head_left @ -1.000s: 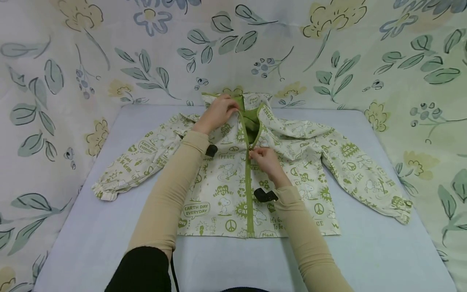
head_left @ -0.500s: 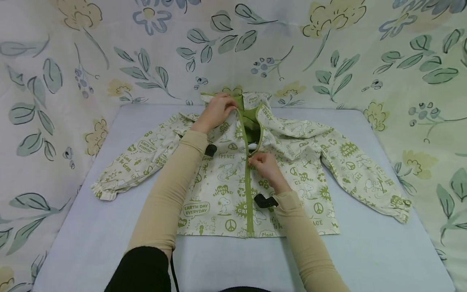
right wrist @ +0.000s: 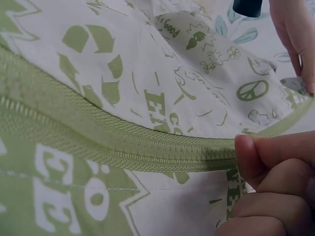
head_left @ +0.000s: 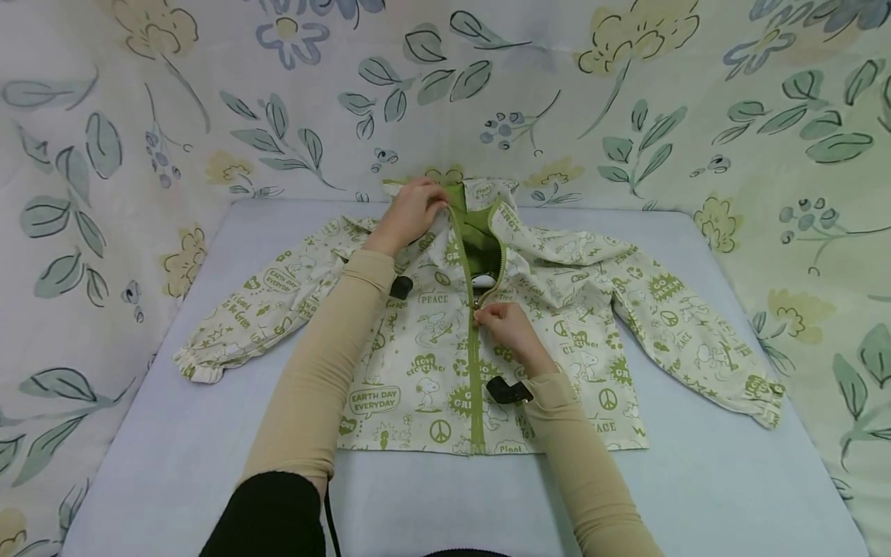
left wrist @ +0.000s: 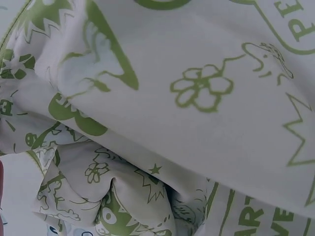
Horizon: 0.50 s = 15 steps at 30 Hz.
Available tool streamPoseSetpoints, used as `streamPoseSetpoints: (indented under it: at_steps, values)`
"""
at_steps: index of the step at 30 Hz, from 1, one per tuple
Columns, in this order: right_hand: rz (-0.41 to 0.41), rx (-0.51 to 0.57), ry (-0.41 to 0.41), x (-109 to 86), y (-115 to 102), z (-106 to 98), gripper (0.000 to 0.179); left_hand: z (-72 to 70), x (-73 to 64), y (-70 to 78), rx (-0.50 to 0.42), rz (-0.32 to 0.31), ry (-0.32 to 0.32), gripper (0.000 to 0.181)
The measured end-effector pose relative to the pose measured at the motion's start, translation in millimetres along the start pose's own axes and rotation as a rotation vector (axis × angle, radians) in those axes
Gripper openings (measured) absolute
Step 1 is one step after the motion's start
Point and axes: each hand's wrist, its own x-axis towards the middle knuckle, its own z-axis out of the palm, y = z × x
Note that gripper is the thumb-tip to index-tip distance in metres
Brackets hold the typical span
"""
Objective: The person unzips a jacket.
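A white jacket (head_left: 431,340) with green cartoon prints and a green lining (head_left: 480,228) lies front up, sleeves spread. Its green zipper (head_left: 476,387) is closed along the lower part and parted in a V at the top. My left hand (head_left: 415,213) pinches the left front edge near the collar. Lower down, my right hand (head_left: 506,325) pinches at the point where the zipper parts; its thumb and finger cover most of the slider. Up close in the right wrist view, that hand (right wrist: 275,191) has its other fingers curled beside the zipper tape (right wrist: 187,155). Printed cloth (left wrist: 197,137) fills the left wrist view.
The jacket lies on a white-covered table (head_left: 724,480). A floral curtain (head_left: 445,93) hangs behind it and at both sides. Black camera mounts sit at both wrists, and a cable (head_left: 332,514) runs by the left sleeve.
My right hand has slid a little down the zipper, and the V-shaped gap at the top has lengthened, showing more of the inside. The left hand has barely moved.
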Motion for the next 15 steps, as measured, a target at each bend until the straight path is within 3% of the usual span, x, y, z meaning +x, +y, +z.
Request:
streamPoseSetpoints:
  at_steps: [15]
  values:
    - [0.027,0.016,-0.094,-7.8,-3.7,-3.5,0.028,-0.3,-1.5,-1.3,-0.005,-0.029,0.018,0.021]
